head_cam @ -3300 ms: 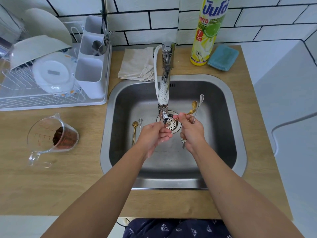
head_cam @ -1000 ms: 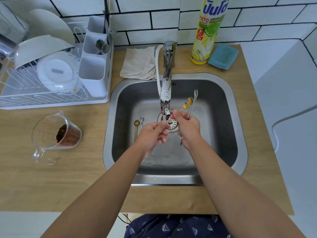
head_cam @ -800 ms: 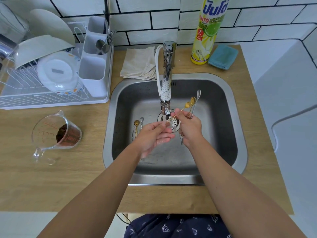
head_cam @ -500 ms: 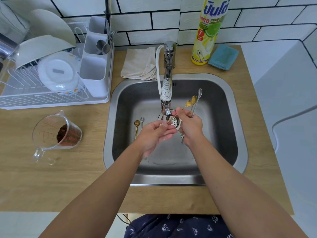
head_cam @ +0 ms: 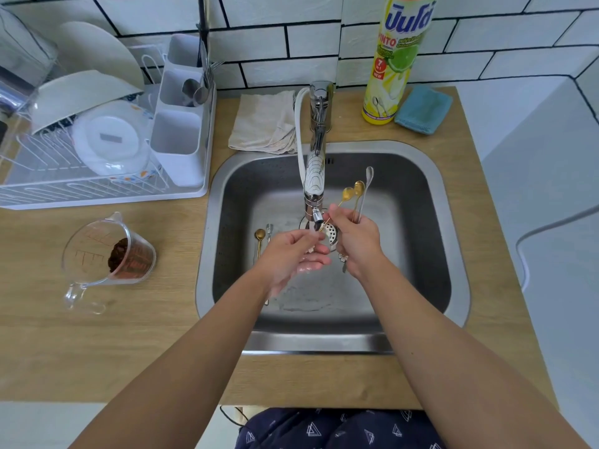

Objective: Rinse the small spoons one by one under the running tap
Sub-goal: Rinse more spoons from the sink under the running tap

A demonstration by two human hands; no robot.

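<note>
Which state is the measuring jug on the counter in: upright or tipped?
Tipped. The measuring jug lies on its side on the counter, spout away from the person, brown contents inside.

— Premises type?
— Home kitchen. Steel sink [head_cam: 450, 241] set in a wooden desk [head_cam: 97, 345], tap [head_cam: 316, 163], white-tiled wall [head_cam: 291, 37].
— Supporting evidence?
— Dish rack [head_cam: 97, 186] holding plates, cutlery caddy [head_cam: 181, 124], dish-soap bottle [head_cam: 393, 59], folded cloths [head_cam: 262, 121].

We see both hands under the tap [head_cam: 315, 176]: right hand [head_cam: 355, 241] gripping three spoons [head_cam: 356, 192] (bowls toward 12 o'clock), left hand [head_cam: 293, 254] cupped at its 9 o'clock.
</note>
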